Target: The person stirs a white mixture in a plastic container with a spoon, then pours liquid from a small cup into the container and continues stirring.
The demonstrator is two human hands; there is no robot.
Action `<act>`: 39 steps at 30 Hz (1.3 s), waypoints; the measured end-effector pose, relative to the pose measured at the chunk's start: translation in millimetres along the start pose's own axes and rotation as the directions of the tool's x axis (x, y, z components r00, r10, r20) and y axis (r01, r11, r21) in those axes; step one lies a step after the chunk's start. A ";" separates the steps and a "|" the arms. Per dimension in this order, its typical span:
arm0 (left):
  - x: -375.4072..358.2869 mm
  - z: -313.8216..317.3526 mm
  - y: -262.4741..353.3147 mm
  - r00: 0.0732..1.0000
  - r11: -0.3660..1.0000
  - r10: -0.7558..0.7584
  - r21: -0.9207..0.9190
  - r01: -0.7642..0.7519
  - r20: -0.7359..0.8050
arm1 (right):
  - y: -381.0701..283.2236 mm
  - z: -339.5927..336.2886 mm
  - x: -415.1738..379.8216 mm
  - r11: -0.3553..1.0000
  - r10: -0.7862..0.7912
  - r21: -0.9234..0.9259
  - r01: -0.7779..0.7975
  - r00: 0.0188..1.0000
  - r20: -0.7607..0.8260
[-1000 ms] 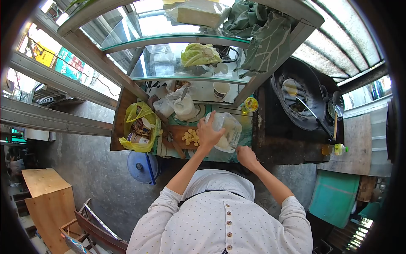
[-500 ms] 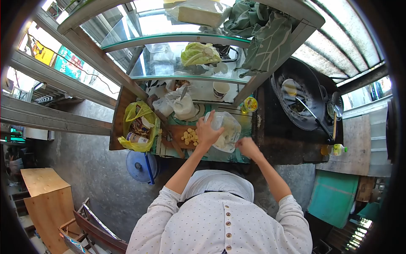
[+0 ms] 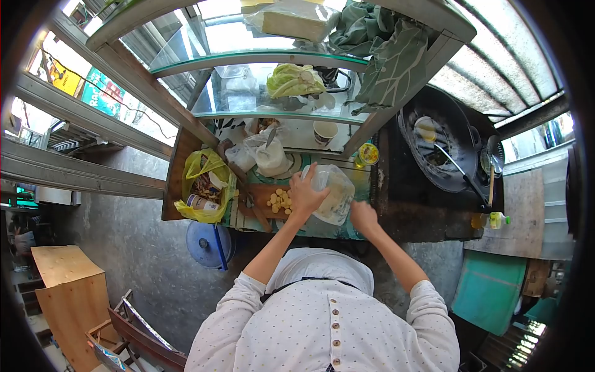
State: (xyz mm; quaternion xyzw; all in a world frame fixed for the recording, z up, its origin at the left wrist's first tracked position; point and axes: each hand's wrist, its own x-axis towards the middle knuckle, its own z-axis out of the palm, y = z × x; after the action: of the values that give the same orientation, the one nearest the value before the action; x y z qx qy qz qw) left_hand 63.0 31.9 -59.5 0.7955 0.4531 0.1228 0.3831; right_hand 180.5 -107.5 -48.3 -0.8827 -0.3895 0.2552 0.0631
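A clear plastic container (image 3: 336, 197) with pale, whitish contents rests on the worktop in front of me. My left hand (image 3: 306, 193) grips its left side, fingers stretched toward the far edge and thumb across it. Close by the container's near right corner, my right hand (image 3: 363, 217) is closed; whatever its fingers hold, if anything, is hidden. Just left of my left hand, small round yellowish pieces (image 3: 279, 201) lie on a brown cutting board (image 3: 260, 191). A knife (image 3: 257, 214) lies at the board's left side.
Left of the board sits a yellow plastic bag (image 3: 224, 212) with scraps and a can. White plastic bags (image 3: 271, 156) and a paper cup (image 3: 325, 131) stand behind. A yellow-lidded jar (image 3: 367, 154) and a large black wok (image 3: 437, 149) are to the right, beneath shelves holding a cabbage (image 3: 295, 80).
My right hand has moved slightly right, away from the container's corner. The left hand stays on the container, which has barely moved.
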 end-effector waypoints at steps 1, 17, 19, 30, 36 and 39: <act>1.5 -0.6 1.2 1.000 1.000 -0.002 0.002 0.002 0.004 | -1.3 5.6 -6.8 0.994 -0.049 -0.089 0.058 0.994 0.095; 1.7 0.4 -0.8 1.000 1.000 -0.011 -0.017 0.010 -0.027 | -4.3 -9.2 2.9 0.991 -0.078 -0.095 0.094 0.984 0.161; 1.3 0.1 -0.2 0.999 1.000 0.000 -0.031 -0.001 -0.036 | -3.5 -7.7 1.2 0.984 -0.086 -0.143 0.104 0.989 0.123; 1.8 0.7 5.4 1.000 1.000 0.019 -0.021 -0.019 -0.009 | 11.9 -1.8 3.1 0.982 -0.091 -0.155 0.113 0.986 0.140; -0.3 -1.5 8.5 0.999 1.000 0.022 0.009 -0.022 -0.025 | 21.4 -7.8 8.8 0.995 -0.096 -0.035 0.094 0.995 -0.032; -0.4 -0.9 9.5 1.000 1.000 0.020 0.012 -0.020 -0.012 | 31.7 4.9 13.2 0.989 -0.130 -0.082 0.120 0.983 -0.133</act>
State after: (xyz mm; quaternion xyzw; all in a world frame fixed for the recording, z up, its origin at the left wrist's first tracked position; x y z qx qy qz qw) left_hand 68.2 29.2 -52.1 0.8016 0.4480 0.1288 0.3743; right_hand 206.3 -120.3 -67.7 -0.8737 -0.4480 0.1746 0.0731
